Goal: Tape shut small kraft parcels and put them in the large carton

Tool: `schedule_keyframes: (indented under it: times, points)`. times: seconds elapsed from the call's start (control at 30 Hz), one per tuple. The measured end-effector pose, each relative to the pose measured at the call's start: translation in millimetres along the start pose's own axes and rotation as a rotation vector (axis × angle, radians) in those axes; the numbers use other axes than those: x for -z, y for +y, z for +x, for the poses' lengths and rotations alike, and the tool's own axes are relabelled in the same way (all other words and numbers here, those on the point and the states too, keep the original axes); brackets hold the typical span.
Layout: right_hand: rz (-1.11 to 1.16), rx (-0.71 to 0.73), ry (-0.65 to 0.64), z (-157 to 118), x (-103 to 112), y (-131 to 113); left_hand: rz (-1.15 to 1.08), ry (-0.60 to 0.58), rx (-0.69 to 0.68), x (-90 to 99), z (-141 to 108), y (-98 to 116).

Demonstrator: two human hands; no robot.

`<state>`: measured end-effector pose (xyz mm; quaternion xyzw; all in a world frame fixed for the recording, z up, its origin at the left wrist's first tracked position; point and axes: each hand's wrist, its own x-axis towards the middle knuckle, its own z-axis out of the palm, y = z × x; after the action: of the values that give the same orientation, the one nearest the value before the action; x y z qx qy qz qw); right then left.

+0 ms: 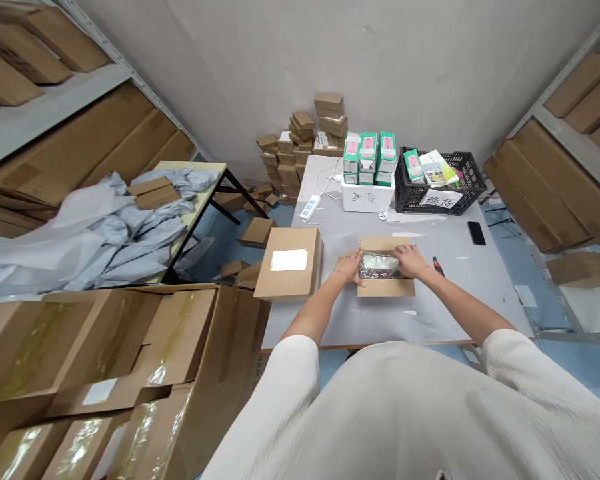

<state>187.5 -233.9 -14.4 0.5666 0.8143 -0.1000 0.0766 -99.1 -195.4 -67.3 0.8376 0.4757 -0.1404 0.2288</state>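
An open cardboard box [386,288] lies on the grey table [340,320], its flaps spread toward the front and back. Inside it is an item in clear, shiny plastic wrap [380,265]. My left hand [350,267] grips the box's left edge, thumb and fingers apart around it. On the other side, my right hand [411,261] reaches over the right edge, its fingers bent onto the wrapped item; the fingertips are partly hidden. A red and black cutter [438,267] lies just right of my right hand. Left of my left hand sits a closed cardboard box [289,283] with a white label.
At the table's back stand a white bin [367,199] of green boxes and a black crate [440,200] with booklets. A phone [477,233] lies right, a power strip [310,208] back left. A large carton [230,333] of boxes stands at left; shelves hold more cartons.
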Motion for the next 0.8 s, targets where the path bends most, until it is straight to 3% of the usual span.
schedule_keyframes:
  times: [0.1,0.2,0.4,0.6,0.8]
  points:
    - [0.121,0.030,-0.090,22,0,-37,-0.004,0.019,-0.002,0.1,-1,3]
    - [0.165,-0.024,-0.112,38,-7,-58,-0.013,0.025,0.004,1.3,-4,7]
    - [0.249,-0.114,-0.096,46,-18,-63,-0.028,0.040,0.015,1.5,-6,9]
    - [0.312,-0.161,-0.202,40,-25,-72,-0.037,0.042,0.011,-0.3,-7,9]
    - [0.239,-0.247,-0.224,45,-24,-90,-0.036,0.027,0.016,0.7,-12,12]
